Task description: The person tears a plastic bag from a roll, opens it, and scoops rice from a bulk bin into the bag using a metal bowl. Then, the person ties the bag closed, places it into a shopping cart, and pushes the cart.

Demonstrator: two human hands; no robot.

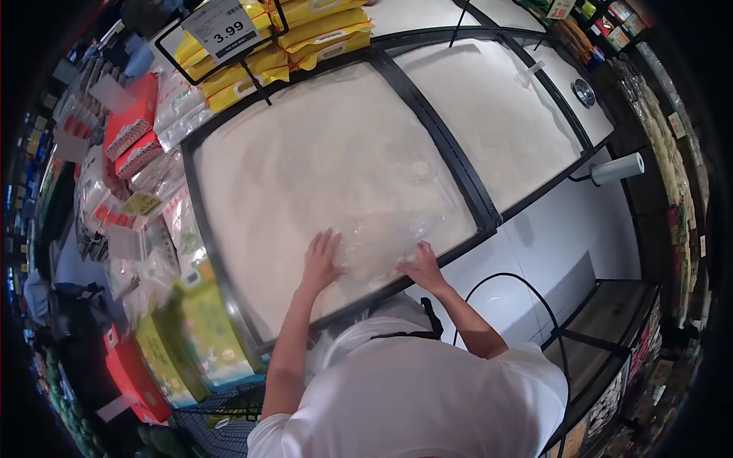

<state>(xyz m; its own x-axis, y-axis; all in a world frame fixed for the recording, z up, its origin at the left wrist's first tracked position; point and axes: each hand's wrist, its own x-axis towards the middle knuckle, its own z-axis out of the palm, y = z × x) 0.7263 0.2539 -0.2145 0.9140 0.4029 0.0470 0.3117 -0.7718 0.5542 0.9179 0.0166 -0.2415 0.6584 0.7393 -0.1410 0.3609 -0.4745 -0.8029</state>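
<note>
Bag (385, 237), clear plastic, lies on pale loose fill (305, 153) in black-framed bin (441, 146); bag contents unclear. Left hand (324, 259) at bag's left edge, fingers spread from thumb; right hand (422, 269) at right edge, fingers curled, can't tell if pinching. Neighbouring bin (544, 191) holds similar pale fill.

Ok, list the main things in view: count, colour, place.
Clear bag: one, transparent, between the hands
Bins: at least three, black-rimmed, centre to upper right
Loose fill: three-plus beds, off-white, inside bins
Yellow packs: several, yellow, upper left
Price sign: one, white, upper left
Metal item: one, silver, upper right
Roll: one, white, right
Red packages: several, red, left
Green packaging: at least one, green, lower left
Shirt: one, white, bottom centre
Left hand: one, bare, bag's left side
Right hand: one, bare, bag's right side
</note>
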